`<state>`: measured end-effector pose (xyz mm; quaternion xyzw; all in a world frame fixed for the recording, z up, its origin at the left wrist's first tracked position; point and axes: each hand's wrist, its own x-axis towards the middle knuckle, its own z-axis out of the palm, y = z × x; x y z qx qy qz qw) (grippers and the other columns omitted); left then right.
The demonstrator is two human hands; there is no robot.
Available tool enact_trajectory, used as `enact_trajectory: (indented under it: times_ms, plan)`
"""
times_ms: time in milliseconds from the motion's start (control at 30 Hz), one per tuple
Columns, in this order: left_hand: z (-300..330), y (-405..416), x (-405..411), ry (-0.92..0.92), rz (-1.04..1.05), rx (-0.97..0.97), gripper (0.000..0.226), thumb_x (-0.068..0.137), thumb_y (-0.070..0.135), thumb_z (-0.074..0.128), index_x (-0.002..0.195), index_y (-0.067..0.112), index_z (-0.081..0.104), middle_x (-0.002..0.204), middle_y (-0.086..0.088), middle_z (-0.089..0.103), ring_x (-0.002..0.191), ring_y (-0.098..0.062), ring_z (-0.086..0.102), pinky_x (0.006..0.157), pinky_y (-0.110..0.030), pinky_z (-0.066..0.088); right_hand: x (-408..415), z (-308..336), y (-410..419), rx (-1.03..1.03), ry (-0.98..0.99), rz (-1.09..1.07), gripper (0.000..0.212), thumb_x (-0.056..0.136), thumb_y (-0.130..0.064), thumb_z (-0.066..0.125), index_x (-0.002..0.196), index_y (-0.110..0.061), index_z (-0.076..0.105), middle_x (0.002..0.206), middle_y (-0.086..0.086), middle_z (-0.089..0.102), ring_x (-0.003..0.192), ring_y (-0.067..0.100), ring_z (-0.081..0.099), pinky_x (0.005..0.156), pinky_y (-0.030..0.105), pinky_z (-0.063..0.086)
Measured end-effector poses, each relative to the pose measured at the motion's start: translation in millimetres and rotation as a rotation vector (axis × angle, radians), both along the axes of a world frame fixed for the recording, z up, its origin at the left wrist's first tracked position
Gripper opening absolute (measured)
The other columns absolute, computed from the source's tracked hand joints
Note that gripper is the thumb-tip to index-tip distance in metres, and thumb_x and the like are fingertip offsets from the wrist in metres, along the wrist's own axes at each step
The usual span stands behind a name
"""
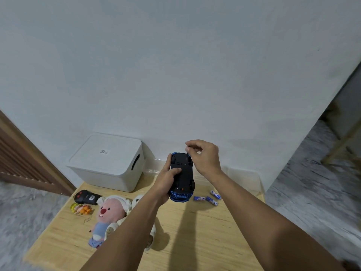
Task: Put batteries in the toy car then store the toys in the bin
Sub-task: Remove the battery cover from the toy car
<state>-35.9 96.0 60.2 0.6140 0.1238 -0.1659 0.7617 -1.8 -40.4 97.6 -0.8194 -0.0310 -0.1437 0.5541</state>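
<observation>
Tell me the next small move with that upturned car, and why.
Probably finish opening the battery cover. The left hand holds the blue toy car belly-up, and the right hand pinches a small tool, seemingly a screwdriver, at its underside. Three batteries lie on the wooden table, none loaded.

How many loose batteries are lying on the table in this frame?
3, all on the wooden table just right of the toy car: one nearest it, one beside that, one slightly behind. The arms may hide others.
</observation>
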Motion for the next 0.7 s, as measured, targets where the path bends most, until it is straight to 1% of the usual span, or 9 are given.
enact_trajectory:
  times_ms: [133,167,233,333,433,500,567,633,700]
  plan:
    - [0.7,-0.2,-0.4,0.004,-0.001,-0.006,0.063,0.097,0.009,0.044,0.145,0.048,0.031,0.118,-0.013,0.067,0.093,-0.033,0.069,0.071,-0.041,0.057,1.5,-2.0,-2.1,-0.011,0.018,0.002,0.019,0.089,-0.010,0.065,0.105,-0.011,0.074,0.097,-0.002,0.074,0.083,0.005,0.066,0.076,0.009,0.049]
    - [1.1,-0.2,-0.7,0.005,0.000,-0.008,0.063,0.097,0.009,0.044,0.144,0.048,0.031,0.119,-0.013,0.067,0.094,-0.034,0.068,0.072,-0.042,0.057,1.1,-2.6,-2.4,-0.004,0.019,0.003,0.020,0.089,-0.010,0.065,0.107,-0.011,0.074,0.100,0.000,0.074,0.086,0.006,0.066,0.079,0.010,0.050]
    - [2.2,-1.1,-1.5,0.009,0.007,-0.015,0.061,0.097,0.009,0.044,0.144,0.047,0.033,0.118,-0.014,0.067,0.094,-0.035,0.068,0.073,-0.042,0.057,-0.2,-3.0,-2.3,0.011,0.008,0.007,0.020,0.089,-0.010,0.066,0.107,-0.012,0.074,0.100,0.000,0.073,0.090,0.008,0.067,0.084,0.020,0.053]
    - [4.9,-3.1,-1.6,0.017,0.022,-0.033,0.060,0.098,0.008,0.042,0.142,0.047,0.034,0.114,-0.014,0.066,0.090,-0.033,0.068,0.070,-0.041,0.057,-1.3,-4.1,-1.2,0.041,-0.015,0.017,0.016,0.084,-0.013,0.072,0.098,-0.017,0.077,0.093,-0.004,0.071,0.087,0.010,0.068,0.083,0.028,0.055]
    - [5.9,-4.3,-0.2,0.038,0.023,-0.034,0.061,0.098,0.008,0.042,0.144,0.047,0.032,0.117,-0.015,0.065,0.092,-0.036,0.067,0.075,-0.045,0.057,-0.7,-5.4,-1.9,0.075,0.004,0.002,0.014,0.082,-0.012,0.074,0.095,-0.016,0.077,0.090,-0.003,0.072,0.083,0.009,0.069,0.081,0.025,0.056]
    - [5.3,-3.3,-0.6,0.052,0.039,-0.047,0.061,0.097,0.007,0.042,0.145,0.045,0.033,0.117,-0.015,0.065,0.092,-0.036,0.067,0.076,-0.045,0.057,1.0,-5.3,-2.7,0.059,0.008,-0.011,0.015,0.084,-0.009,0.071,0.098,-0.013,0.076,0.090,-0.003,0.072,0.080,0.003,0.066,0.078,0.017,0.053]
    - [4.2,-1.9,-1.4,0.056,0.048,-0.057,0.061,0.097,0.006,0.043,0.145,0.043,0.034,0.118,-0.016,0.066,0.091,-0.036,0.067,0.072,-0.043,0.057,2.3,-4.2,-3.5,0.020,0.006,-0.017,0.015,0.087,-0.007,0.067,0.098,-0.012,0.074,0.086,-0.007,0.070,0.075,-0.003,0.063,0.072,0.009,0.050]
    - [4.9,-1.9,-2.3,0.054,0.053,-0.042,0.058,0.096,0.005,0.044,0.143,0.038,0.037,0.116,-0.017,0.065,0.088,-0.035,0.067,0.067,-0.040,0.058,2.8,-4.4,-4.5,-0.002,0.012,-0.020,0.013,0.088,-0.007,0.065,0.097,-0.013,0.073,0.082,-0.011,0.067,0.074,-0.004,0.062,0.071,0.009,0.050]
    - [6.9,-2.5,-2.7,0.052,0.057,-0.008,0.055,0.094,0.004,0.046,0.139,0.035,0.041,0.112,-0.020,0.065,0.086,-0.036,0.067,0.068,-0.042,0.058,2.2,-5.5,-5.0,0.010,0.021,-0.029,0.011,0.088,-0.009,0.066,0.096,-0.014,0.073,0.081,-0.013,0.067,0.077,-0.003,0.063,0.073,0.014,0.052]
